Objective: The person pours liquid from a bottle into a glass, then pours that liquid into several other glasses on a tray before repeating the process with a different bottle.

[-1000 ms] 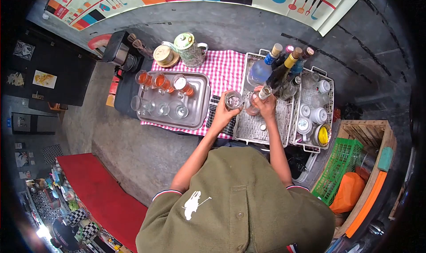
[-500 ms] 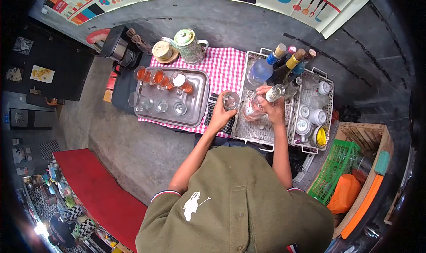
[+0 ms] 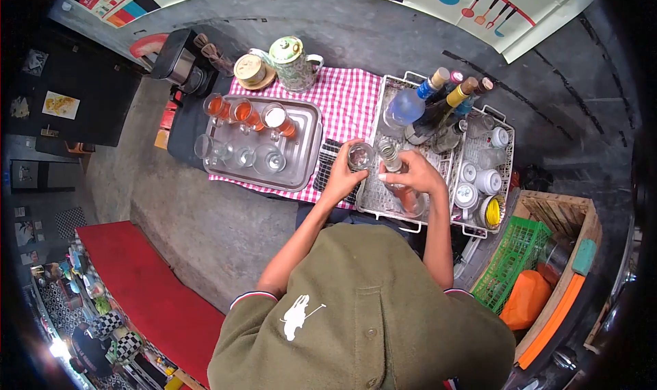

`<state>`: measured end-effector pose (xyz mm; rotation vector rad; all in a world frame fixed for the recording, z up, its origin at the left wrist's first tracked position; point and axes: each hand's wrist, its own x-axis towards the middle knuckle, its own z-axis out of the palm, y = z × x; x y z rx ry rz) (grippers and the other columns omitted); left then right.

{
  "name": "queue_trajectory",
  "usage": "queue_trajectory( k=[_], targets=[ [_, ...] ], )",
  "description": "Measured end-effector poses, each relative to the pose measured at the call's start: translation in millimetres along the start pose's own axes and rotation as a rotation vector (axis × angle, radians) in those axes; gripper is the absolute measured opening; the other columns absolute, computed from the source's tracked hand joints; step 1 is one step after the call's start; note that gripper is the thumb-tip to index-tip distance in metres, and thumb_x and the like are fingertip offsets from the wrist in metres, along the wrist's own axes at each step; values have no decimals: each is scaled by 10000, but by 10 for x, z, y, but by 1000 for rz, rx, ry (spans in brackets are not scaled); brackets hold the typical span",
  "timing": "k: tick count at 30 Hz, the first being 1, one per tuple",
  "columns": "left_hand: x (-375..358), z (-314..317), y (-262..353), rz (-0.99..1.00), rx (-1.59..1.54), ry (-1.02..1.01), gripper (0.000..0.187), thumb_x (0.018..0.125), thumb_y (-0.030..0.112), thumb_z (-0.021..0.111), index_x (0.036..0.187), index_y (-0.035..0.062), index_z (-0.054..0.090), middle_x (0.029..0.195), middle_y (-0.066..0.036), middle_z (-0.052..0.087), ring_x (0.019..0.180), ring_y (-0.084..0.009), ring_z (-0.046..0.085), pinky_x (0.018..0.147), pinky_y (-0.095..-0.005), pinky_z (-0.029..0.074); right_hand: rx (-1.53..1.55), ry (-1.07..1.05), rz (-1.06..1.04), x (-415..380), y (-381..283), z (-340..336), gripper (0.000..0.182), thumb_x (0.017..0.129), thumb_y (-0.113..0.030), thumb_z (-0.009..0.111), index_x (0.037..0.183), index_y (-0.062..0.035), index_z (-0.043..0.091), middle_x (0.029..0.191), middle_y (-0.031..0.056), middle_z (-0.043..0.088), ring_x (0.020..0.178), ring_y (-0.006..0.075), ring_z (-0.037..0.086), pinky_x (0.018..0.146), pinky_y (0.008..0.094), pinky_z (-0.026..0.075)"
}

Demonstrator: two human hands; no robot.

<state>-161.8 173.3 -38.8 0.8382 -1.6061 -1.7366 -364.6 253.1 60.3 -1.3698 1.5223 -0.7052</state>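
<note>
My left hand point(image 3: 344, 174) is wrapped round a small clear glass point(image 3: 360, 156), held upright over the edge of the wire rack. In my right hand point(image 3: 416, 174) is a clear glass bottle point(image 3: 409, 202), gripped near its neck and tilted, its mouth close to the rim of the glass. Reddish colour shows in the bottle's lower part. To the left, a metal tray point(image 3: 301, 174) bears several glasses, those in the back row with red liquid point(image 3: 244, 112) and those in the front row looking clear point(image 3: 269, 159).
Several bottles point(image 3: 428, 113) stand in the white wire rack point(image 3: 371, 208). A second rack point(image 3: 508, 124) holds jars and cups. A lidded pitcher point(image 3: 295, 72) stands on the checked cloth point(image 3: 350, 83). The wooden crate point(image 3: 592, 219) at right holds a green basket point(image 3: 508, 263).
The bottle in my right hand has tipped, its neck swinging left toward the glass. My left hand still holds the glass, at nearly the same place.
</note>
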Motion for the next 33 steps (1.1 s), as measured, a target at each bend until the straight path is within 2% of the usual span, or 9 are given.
queue_trajectory(
  k=[2,3,7,16,20,23,26,29,33],
  targets=[
    [1,19,-27,15,3,-9,694,696,-3,704,1353,32,484,1288,-129,546,1214,-235,552,1046,-343,421,-27,-60,-15,40,-44,-39,431,771,-393,809,935,-2,734,757,146,690,697,220,638,694,377,490],
    [2,29,-48,23,6,-15,696,695,-4,705,1354,32,482,1286,-129,545,1216,-234,550,1048,-343,419,-19,-93,12,72,18,-50,436,768,-402,809,946,-9,740,769,145,699,708,233,644,705,391,491],
    [-17,52,-80,22,-3,-17,693,696,-14,702,1351,28,479,1275,-125,543,1218,-234,545,1050,-343,413,-110,-216,78,137,53,-158,459,779,-426,793,949,-3,742,776,123,707,726,206,653,707,368,495],
    [24,65,0,47,-7,-16,686,706,-62,702,1341,28,456,1264,-118,533,1205,-221,545,1038,-336,422,-33,-412,322,231,75,-216,466,806,-474,760,965,-36,743,883,51,733,818,158,678,701,316,542],
    [9,89,-14,37,-36,-13,675,726,-51,726,1339,27,455,1268,-117,522,1189,-223,558,1017,-336,443,-85,-413,414,240,-86,-212,488,811,-482,751,999,-31,734,915,62,733,857,172,687,705,347,560],
    [-11,80,43,-29,-63,-47,711,744,-119,691,1379,48,419,1297,-88,505,1182,-172,544,1015,-312,454,-88,-452,405,265,-22,-199,507,809,-482,751,1017,-20,730,929,72,734,874,184,692,705,370,568],
    [12,57,8,-2,18,-38,715,737,-113,702,1378,44,427,1290,-89,508,1187,-173,541,1016,-311,449,-72,-450,442,276,71,-139,547,796,-497,754,1025,-1,726,933,90,734,866,197,699,703,377,578],
    [7,77,2,61,53,-2,664,735,-27,732,1340,24,464,1252,-130,524,1179,-239,553,1008,-338,438,-127,-449,464,297,102,-126,585,789,-515,752,1036,14,722,946,107,735,854,209,705,703,377,589],
    [-9,77,15,91,110,-13,671,738,-12,732,1352,50,467,1272,-128,522,1205,-258,536,1028,-345,420,-116,-425,502,284,111,-100,612,789,-533,745,1040,25,720,956,121,735,840,216,709,706,381,598]
  ],
)
